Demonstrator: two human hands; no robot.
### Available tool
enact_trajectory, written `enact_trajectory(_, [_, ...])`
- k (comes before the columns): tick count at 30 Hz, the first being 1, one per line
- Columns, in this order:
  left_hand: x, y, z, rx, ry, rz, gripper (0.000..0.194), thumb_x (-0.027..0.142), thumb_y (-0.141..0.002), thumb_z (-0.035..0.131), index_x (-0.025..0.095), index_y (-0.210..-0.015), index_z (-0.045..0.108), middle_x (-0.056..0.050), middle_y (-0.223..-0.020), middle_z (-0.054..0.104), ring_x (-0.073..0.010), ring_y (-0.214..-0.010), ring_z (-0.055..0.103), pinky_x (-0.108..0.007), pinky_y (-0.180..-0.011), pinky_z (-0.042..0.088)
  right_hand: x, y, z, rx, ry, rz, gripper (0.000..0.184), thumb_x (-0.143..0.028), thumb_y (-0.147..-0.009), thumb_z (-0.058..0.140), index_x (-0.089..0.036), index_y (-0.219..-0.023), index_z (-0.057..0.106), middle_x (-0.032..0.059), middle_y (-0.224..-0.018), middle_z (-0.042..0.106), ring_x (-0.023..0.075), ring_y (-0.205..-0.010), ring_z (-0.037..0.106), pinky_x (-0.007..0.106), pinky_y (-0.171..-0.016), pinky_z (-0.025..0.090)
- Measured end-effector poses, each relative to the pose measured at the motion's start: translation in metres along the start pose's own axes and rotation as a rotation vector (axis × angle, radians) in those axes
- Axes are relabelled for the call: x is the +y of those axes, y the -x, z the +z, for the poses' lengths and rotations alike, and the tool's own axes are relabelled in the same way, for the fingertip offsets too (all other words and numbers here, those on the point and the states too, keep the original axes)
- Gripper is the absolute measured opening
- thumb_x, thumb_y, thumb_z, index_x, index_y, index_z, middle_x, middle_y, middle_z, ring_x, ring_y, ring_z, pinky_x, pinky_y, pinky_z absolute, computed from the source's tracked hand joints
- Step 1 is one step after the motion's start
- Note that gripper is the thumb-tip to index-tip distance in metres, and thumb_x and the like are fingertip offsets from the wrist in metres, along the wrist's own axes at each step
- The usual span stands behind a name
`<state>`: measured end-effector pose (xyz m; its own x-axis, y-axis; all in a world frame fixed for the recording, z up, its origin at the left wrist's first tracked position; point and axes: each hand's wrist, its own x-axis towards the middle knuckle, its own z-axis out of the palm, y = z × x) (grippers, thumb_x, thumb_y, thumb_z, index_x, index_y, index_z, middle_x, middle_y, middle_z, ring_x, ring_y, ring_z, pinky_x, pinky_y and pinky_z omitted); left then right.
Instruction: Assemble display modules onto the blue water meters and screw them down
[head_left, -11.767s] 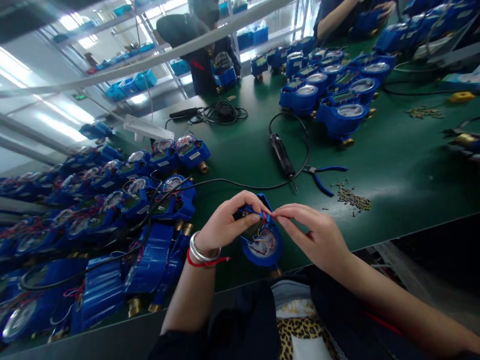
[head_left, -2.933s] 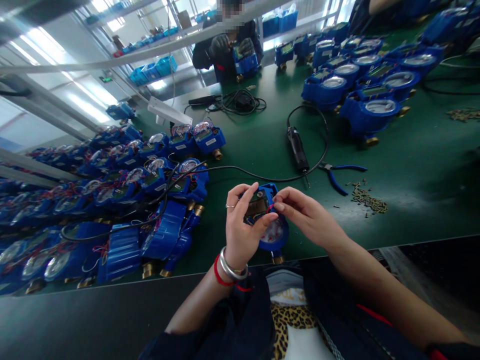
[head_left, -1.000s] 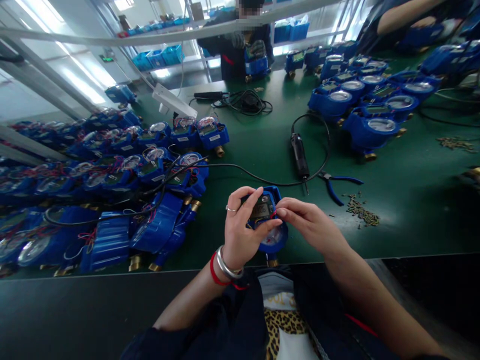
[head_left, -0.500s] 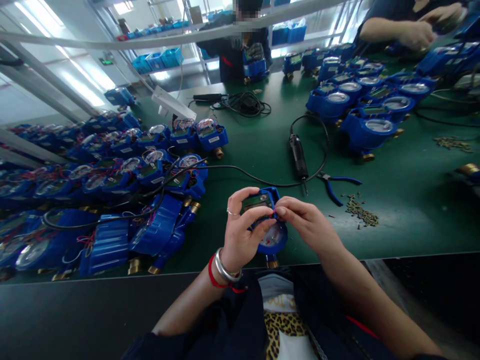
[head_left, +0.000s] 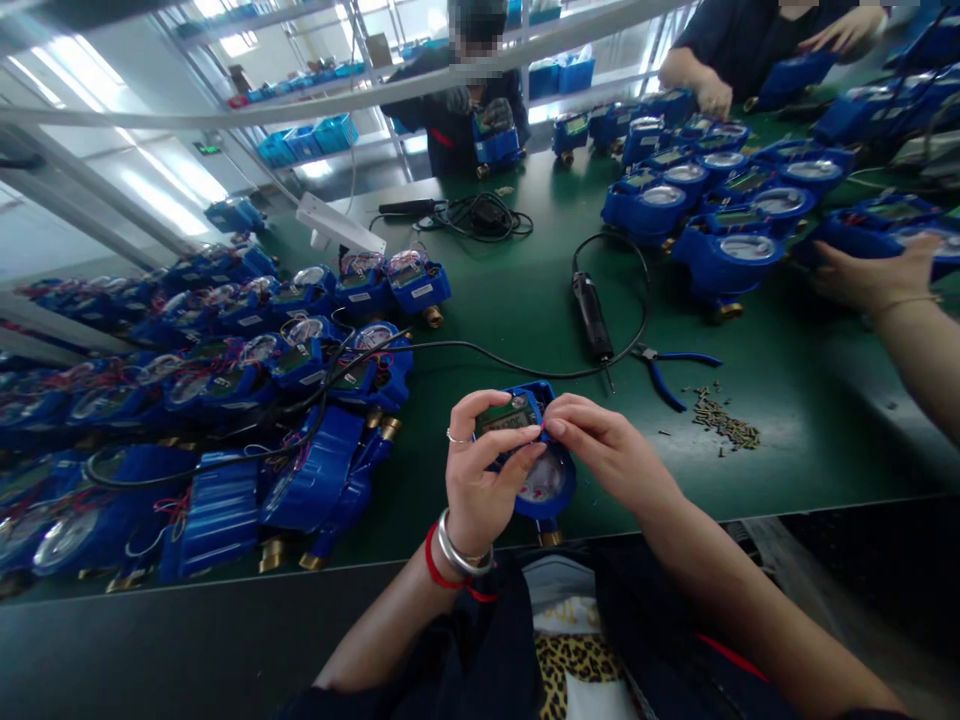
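A blue water meter (head_left: pixel 546 484) with a round dial and a small display window (head_left: pixel 501 424) lies in front of me near the table's front edge. Over its left side is my left hand (head_left: pixel 484 475), one finger resting on the housing while the thumb and another finger pinch a thin red wire (head_left: pixel 543 429). My right hand (head_left: pixel 611 450) closes its thumb and fingertips on the same wire from the right. The fingers hide most of the wire. Beyond my hands lie a black electric screwdriver (head_left: pixel 592 315) and blue-handled pliers (head_left: pixel 664 368).
Rows of blue meters (head_left: pixel 300 355) with loose wires crowd the left. More meters (head_left: pixel 727 250) stand at the back right. A pile of small screws (head_left: pixel 724 420) lies right of my hands. A co-worker's hand (head_left: pixel 881 275) holds a meter at the right; other people work across the table.
A co-worker's hand has come in at the right with a blue meter. My head view has shifted slightly; my hands keep pinching at the same spot on the meter.
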<state>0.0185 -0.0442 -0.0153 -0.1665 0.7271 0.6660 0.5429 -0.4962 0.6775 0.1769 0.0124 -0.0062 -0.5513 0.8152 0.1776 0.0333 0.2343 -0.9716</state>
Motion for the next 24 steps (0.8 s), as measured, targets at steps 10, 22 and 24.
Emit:
enact_trajectory(10, [-0.0033,0.0031,0.0025,0.054,0.045,-0.08,0.013,0.022,-0.076,0.073,0.023,-0.089,0.07,-0.004,-0.116,0.053,-0.0197,-0.11,0.053,-0.037,-0.092,0.05,-0.0034,-0.0022,0.0053,-0.005,0.023,-0.059,0.021,-0.032,-0.096,0.046,-0.023,-0.088,0.063,0.0017,-0.137,0.043,0.0167,-0.129,0.039,0.031,-0.108,0.03])
enact_trajectory(22, [-0.0011,0.0017,0.0022,0.064,-0.014,-0.021,0.011,0.023,-0.076,0.073,0.023,-0.086,0.07,-0.003,-0.115,0.054,-0.0196,-0.109,0.054,-0.039,-0.093,0.049,-0.001,-0.0034,0.0083,0.04,-0.049,-0.018,0.024,-0.033,-0.094,0.049,-0.021,-0.079,0.063,0.0039,-0.13,0.05,0.019,-0.125,0.043,0.036,-0.109,0.031])
enact_trajectory(24, [-0.001,0.0017,0.0022,0.064,-0.005,-0.017,0.011,0.022,-0.076,0.074,0.023,-0.086,0.069,-0.003,-0.115,0.054,-0.019,-0.109,0.054,-0.038,-0.092,0.05,-0.0011,-0.0031,0.0089,0.046,-0.041,-0.017,0.024,-0.033,-0.094,0.049,-0.021,-0.079,0.063,0.0038,-0.129,0.05,0.019,-0.125,0.044,0.036,-0.109,0.031])
